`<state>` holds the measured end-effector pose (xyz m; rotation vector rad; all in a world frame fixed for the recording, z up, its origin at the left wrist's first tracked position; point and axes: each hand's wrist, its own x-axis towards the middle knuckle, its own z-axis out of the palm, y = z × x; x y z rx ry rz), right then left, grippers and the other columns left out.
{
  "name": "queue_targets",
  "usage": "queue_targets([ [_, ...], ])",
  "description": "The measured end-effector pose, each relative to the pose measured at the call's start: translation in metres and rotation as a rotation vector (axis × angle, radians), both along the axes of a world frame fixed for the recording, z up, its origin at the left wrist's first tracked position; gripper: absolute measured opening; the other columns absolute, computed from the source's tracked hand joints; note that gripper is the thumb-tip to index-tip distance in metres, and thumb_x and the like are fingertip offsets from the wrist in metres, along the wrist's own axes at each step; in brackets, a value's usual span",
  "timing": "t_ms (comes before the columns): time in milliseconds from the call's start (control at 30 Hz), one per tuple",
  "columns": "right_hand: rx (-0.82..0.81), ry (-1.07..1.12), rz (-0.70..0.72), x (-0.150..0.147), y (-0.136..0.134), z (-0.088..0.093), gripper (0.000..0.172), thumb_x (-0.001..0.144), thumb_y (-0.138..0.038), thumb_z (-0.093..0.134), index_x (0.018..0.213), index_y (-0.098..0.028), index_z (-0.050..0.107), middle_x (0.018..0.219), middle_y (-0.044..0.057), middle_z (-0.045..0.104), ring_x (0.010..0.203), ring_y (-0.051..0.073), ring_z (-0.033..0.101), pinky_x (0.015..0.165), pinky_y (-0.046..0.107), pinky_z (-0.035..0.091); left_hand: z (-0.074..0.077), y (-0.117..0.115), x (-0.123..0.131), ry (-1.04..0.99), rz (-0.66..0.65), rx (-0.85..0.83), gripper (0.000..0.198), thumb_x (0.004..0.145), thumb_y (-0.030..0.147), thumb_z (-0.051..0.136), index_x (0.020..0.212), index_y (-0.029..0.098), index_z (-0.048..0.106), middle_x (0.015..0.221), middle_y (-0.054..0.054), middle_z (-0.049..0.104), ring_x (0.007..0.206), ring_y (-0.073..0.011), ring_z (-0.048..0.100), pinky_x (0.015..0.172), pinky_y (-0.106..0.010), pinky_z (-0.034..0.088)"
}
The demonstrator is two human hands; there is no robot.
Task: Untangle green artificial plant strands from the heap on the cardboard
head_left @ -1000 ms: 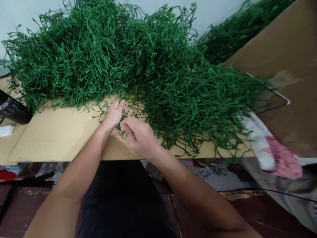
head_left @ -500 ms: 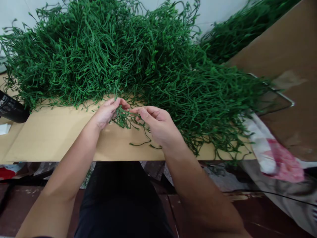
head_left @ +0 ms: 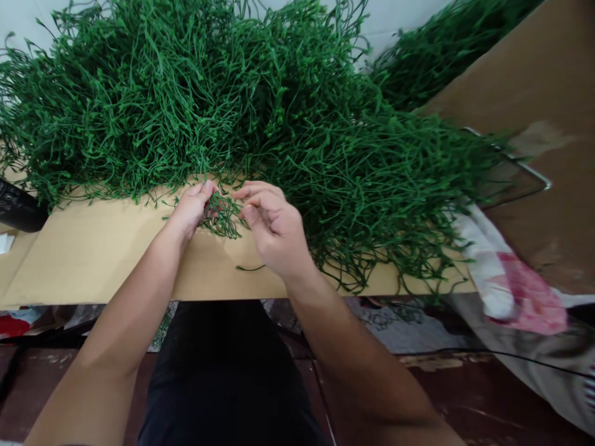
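A large tangled heap of green plastic stems [head_left: 223, 105] covers the far side of a sheet of brown cardboard [head_left: 93, 254]. At the heap's near edge my left hand [head_left: 193, 207] pinches a small sprig of green stems [head_left: 223, 218], fingers closed on it. My right hand [head_left: 274, 229] is just to the right of the sprig, fingers curled and partly apart, its fingertips touching the sprig. A single loose stem [head_left: 251, 268] lies on the cardboard below my right hand.
A black cylindrical object [head_left: 16, 210] lies at the left edge. A tilted cardboard panel [head_left: 534, 93] rises on the right, with a wire frame [head_left: 525, 179] and a white and pink cloth [head_left: 515, 279] below it. My dark-clothed lap [head_left: 227, 371] is beneath the table edge.
Both hands lifted a sprig off the cardboard toward the heap's edge. My right hand's pinch has loosened and it now sits closer to my left hand.
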<state>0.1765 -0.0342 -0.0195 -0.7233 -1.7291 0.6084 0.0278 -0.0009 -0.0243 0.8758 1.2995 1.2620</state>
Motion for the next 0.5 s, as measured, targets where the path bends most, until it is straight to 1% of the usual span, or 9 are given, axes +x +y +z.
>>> queue_targets([
  [100, -0.028, -0.006, 0.168, -0.015, -0.008, -0.002, 0.02, 0.088, -0.022, 0.038, 0.074, -0.019, 0.052, 0.083, 0.005, 0.061, 0.087, 0.015, 0.056, 0.082, 0.032, 0.045, 0.0, 0.001, 0.003, 0.06, 0.064, -0.004, 0.026, 0.09, 0.024, 0.041, 0.066, 0.015, 0.046, 0.051, 0.005, 0.047, 0.04, -0.0029, 0.04, 0.045, -0.016, 0.031],
  [167, -0.067, -0.051, 0.218, -0.023, -0.022, -0.003, 0.021, 0.088, -0.018, 0.036, 0.073, -0.018, 0.05, 0.075, 0.003, 0.059, 0.075, 0.012, 0.055, 0.072, 0.028, 0.045, -0.001, 0.005, 0.002, 0.082, 0.096, -0.015, 0.027, 0.091, 0.025, 0.039, 0.066, 0.015, 0.044, 0.049, 0.005, 0.045, 0.038, -0.0024, 0.038, 0.045, -0.016, 0.029],
  [200, -0.066, -0.072, 0.258, -0.026, -0.033, -0.004, 0.021, 0.087, -0.015, 0.035, 0.071, -0.018, 0.049, 0.071, 0.002, 0.058, 0.071, 0.011, 0.054, 0.07, 0.027, 0.044, -0.001, 0.007, 0.0, 0.08, 0.137, -0.027, 0.026, 0.091, 0.026, 0.038, 0.067, 0.016, 0.043, 0.049, 0.006, 0.043, 0.037, -0.0026, 0.037, 0.044, -0.017, 0.029],
  [267, 0.057, -0.128, 0.392, -0.032, -0.057, -0.001, 0.02, 0.084, -0.011, 0.035, 0.07, -0.018, 0.047, 0.065, 0.0, 0.057, 0.065, 0.009, 0.052, 0.065, 0.025, 0.042, -0.003, 0.012, -0.006, 0.053, 0.24, -0.044, 0.024, 0.092, 0.03, 0.037, 0.071, 0.017, 0.042, 0.05, 0.007, 0.04, 0.037, -0.003, 0.037, 0.045, -0.017, 0.029],
  [333, 0.28, -0.24, 0.512, -0.035, -0.077, 0.007, 0.017, 0.082, -0.011, 0.038, 0.07, -0.018, 0.048, 0.063, -0.002, 0.058, 0.061, 0.01, 0.051, 0.062, 0.026, 0.04, -0.003, 0.014, -0.012, 0.026, 0.308, -0.038, 0.024, 0.091, 0.033, 0.038, 0.074, 0.018, 0.042, 0.051, 0.007, 0.038, 0.038, -0.0034, 0.039, 0.045, -0.017, 0.03],
  [367, 0.386, -0.284, 0.522, -0.034, -0.083, 0.013, 0.015, 0.081, -0.011, 0.041, 0.07, -0.018, 0.049, 0.063, -0.002, 0.059, 0.062, 0.01, 0.05, 0.063, 0.027, 0.04, -0.003, 0.013, -0.015, 0.012, 0.3, -0.028, 0.024, 0.09, 0.034, 0.039, 0.074, 0.018, 0.042, 0.051, 0.007, 0.038, 0.04, -0.0037, 0.041, 0.045, -0.017, 0.031],
  [400, 0.452, -0.317, 0.483, -0.03, -0.084, 0.019, 0.014, 0.08, -0.011, 0.043, 0.071, -0.018, 0.051, 0.065, -0.002, 0.06, 0.064, 0.011, 0.051, 0.064, 0.027, 0.041, -0.002, 0.011, -0.016, -0.008, 0.273, -0.014, 0.024, 0.09, 0.034, 0.04, 0.073, 0.018, 0.043, 0.052, 0.006, 0.039, 0.042, -0.0042, 0.044, 0.046, -0.017, 0.033],
  [467, 0.465, -0.331, 0.323, -0.013, -0.072, 0.035, 0.012, 0.079, -0.01, 0.046, 0.072, -0.017, 0.053, 0.069, 0.002, 0.061, 0.07, 0.012, 0.054, 0.069, 0.028, 0.045, 0.001, 0.004, -0.016, -0.053, 0.187, 0.004, 0.023, 0.09, 0.032, 0.041, 0.072, 0.017, 0.044, 0.054, 0.005, 0.045, 0.046, -0.005, 0.049, 0.046, -0.016, 0.036],
  [500, 0.449, -0.36, 0.178, 0.001, -0.06, 0.042, 0.014, 0.08, -0.009, 0.044, 0.074, -0.017, 0.054, 0.071, 0.004, 0.061, 0.073, 0.014, 0.056, 0.07, 0.029, 0.046, 0.003, 0.0, -0.015, -0.075, 0.134, 0.006, 0.023, 0.09, 0.031, 0.041, 0.071, 0.017, 0.044, 0.056, 0.004, 0.048, 0.048, -0.0053, 0.051, 0.047, -0.016, 0.038],
])
